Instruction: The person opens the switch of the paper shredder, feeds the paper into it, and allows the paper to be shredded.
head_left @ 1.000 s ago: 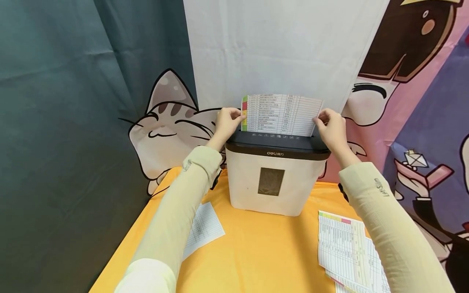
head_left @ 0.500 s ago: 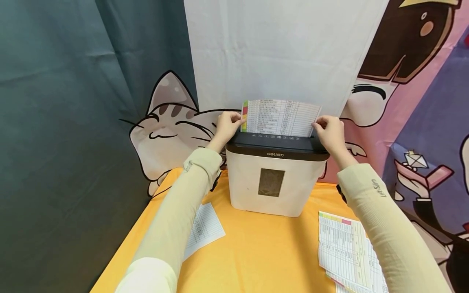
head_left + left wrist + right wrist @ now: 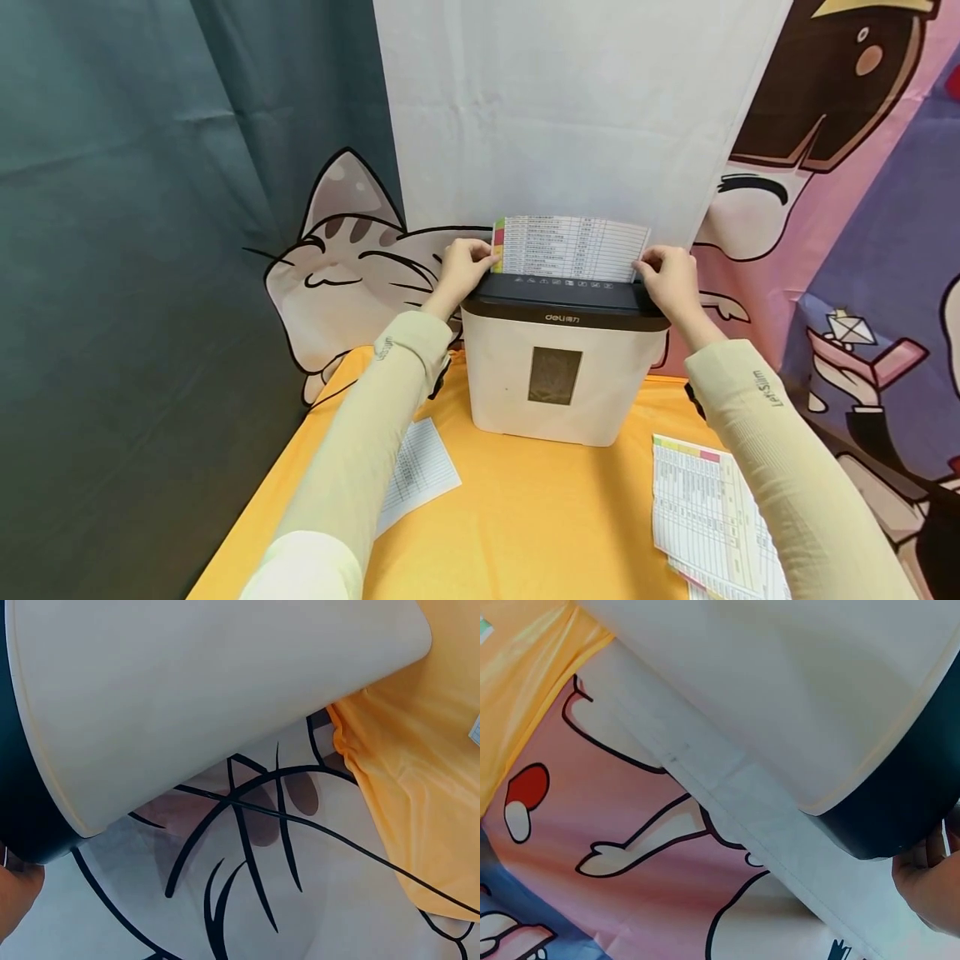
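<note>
A printed sheet of paper (image 3: 570, 247) with a coloured strip down its left side stands upright in the slot of a paper shredder (image 3: 495, 375), which has a white bin and a black top. My left hand (image 3: 465, 268) pinches the sheet's left edge between thumb and fingers. On the opposite side my right hand (image 3: 670, 279) pinches the right edge, just above the black top. The sheet's lower part is hidden inside the shredder. In the left wrist view only a bit of the left hand (image 3: 16, 898) shows beside the black top; the right wrist view shows the right hand (image 3: 934, 881) likewise.
Several printed sheets (image 3: 693, 508) lie in a pile at the right of the yellow tablecloth (image 3: 540, 517). Another sheet (image 3: 422, 471) lies at the left, partly under the left sleeve. A dark cord (image 3: 330, 831) runs beside the shredder. Printed curtains hang behind it.
The sheet has sunk lower into the shredder's slot, so less of it shows above the top. Both hands have moved down with it, still pinching its edges.
</note>
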`<state>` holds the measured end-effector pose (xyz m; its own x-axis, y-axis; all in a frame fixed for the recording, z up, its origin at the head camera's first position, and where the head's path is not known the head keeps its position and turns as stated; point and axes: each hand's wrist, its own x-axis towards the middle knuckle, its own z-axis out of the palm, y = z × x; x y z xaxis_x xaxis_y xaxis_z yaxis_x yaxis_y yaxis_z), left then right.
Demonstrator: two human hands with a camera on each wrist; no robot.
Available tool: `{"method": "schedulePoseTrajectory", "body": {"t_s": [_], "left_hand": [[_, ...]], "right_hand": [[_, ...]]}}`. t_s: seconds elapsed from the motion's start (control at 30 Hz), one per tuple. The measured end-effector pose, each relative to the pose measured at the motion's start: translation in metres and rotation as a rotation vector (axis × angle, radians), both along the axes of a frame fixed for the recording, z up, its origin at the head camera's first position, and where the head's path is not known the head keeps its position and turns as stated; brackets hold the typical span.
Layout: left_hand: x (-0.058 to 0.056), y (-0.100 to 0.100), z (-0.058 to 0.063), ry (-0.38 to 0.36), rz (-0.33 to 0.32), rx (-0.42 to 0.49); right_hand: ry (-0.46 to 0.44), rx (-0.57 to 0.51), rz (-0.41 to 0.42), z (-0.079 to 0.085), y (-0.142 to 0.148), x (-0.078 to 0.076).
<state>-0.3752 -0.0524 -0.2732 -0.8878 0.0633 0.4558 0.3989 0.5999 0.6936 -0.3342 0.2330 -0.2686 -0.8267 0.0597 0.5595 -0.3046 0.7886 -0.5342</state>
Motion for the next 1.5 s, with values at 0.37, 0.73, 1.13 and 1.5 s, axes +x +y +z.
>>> {"method": "schedulePoseTrajectory", "body": {"t_s": [0.37, 0.73, 1.13, 1.5], "left_hand": [[0.003, 0.001, -0.002, 0.014, 0.004, -0.058], [-0.008, 0.002, -0.007, 0.016, 0.011, -0.057], [-0.003, 0.004, -0.007, 0.016, 0.011, -0.078], [0.002, 0.003, -0.006, 0.022, 0.008, -0.049]], "right_hand": [[-0.027, 0.026, -0.004, -0.007, 0.003, 0.000], [-0.005, 0.042, 0.006, -0.011, 0.004, 0.000], [-0.003, 0.022, 0.008, -0.013, 0.003, -0.001], [-0.041, -0.022, -0.011, -0.013, 0.002, 0.001]]}}
